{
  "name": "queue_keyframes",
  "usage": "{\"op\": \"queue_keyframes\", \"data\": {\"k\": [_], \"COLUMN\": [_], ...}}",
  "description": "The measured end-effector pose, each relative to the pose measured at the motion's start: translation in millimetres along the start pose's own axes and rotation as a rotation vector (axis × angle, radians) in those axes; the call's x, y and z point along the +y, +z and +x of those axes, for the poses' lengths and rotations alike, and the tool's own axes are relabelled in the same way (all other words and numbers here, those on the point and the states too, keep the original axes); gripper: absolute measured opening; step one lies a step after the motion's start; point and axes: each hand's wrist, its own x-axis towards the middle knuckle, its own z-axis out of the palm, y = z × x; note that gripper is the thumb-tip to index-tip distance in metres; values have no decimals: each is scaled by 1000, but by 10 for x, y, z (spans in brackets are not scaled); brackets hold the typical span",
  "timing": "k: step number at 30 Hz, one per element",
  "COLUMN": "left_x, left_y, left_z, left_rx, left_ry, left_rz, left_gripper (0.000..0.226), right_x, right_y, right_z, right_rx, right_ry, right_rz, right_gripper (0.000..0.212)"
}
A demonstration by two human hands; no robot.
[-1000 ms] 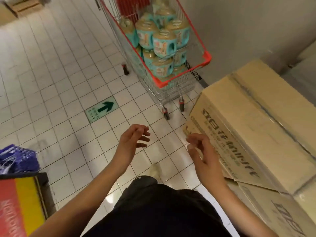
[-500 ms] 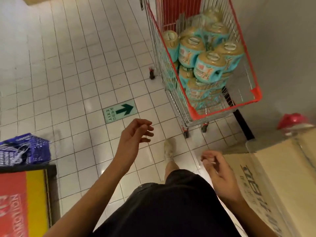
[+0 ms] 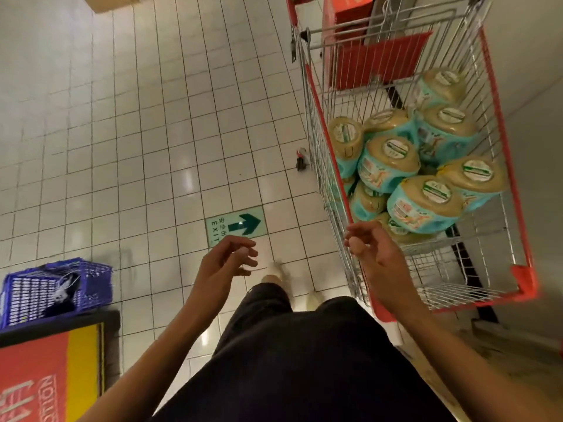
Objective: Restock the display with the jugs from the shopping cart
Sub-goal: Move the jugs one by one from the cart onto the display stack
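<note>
**Both hands empty, jugs all in the cart**

You're looking down at a white tiled floor (image 3: 122, 117) with your two bare hands out in front of you. Your left hand (image 3: 225, 263) hangs over the tiles just near of the green exit-arrow floor sign (image 3: 236, 225). Its fingers are loosely curled and hold nothing. Your right hand (image 3: 374, 254) is much the same, fingers relaxed and half bent with nothing in them. It sits in front of the near-left side of the wire shopping cart with the red rim (image 3: 499, 147). I can't tell whether it's touching the wire.

The tan-topped plastic jugs with turquoise labels (image 3: 423, 205) are all heaped inside the cart basket, on the right of the scene. They lie tilted every which way and lean on each other, with more buried underneath. At the far end of the cart there's a red fold-down seat flap (image 3: 377, 62). One cart wheel (image 3: 301, 159) shows on the floor to the cart's left.

Near left, a blue plastic crate (image 3: 58, 290) sits beside a red and yellow printed panel (image 3: 45, 376). Your black trousers (image 3: 304, 345) fill the near middle, and a pale shoe (image 3: 278, 272) pokes out on the tiles between your hands.
</note>
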Motion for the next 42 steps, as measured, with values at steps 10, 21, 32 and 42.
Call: {"op": "queue_keyframes", "data": {"k": [10, 21, 32, 42], "left_x": [903, 1988, 1296, 517], "left_y": [-223, 946, 2873, 3689], "left_z": [2152, 4298, 5749, 6363], "left_rx": [-177, -704, -778, -649], "left_ry": [41, 102, -228, -942], "left_rz": [105, 349, 646, 419], "left_gripper": [32, 22, 16, 41], "right_x": [-374, -440, 532, 1165], "right_y": [312, -100, -1276, -1412], "right_z": [1846, 2881, 4213, 4586], "right_rx": [115, 526, 599, 516], "right_ry": [78, 283, 670, 901], "right_rz": [10, 96, -118, -241], "right_gripper": [15, 14, 40, 107]}}
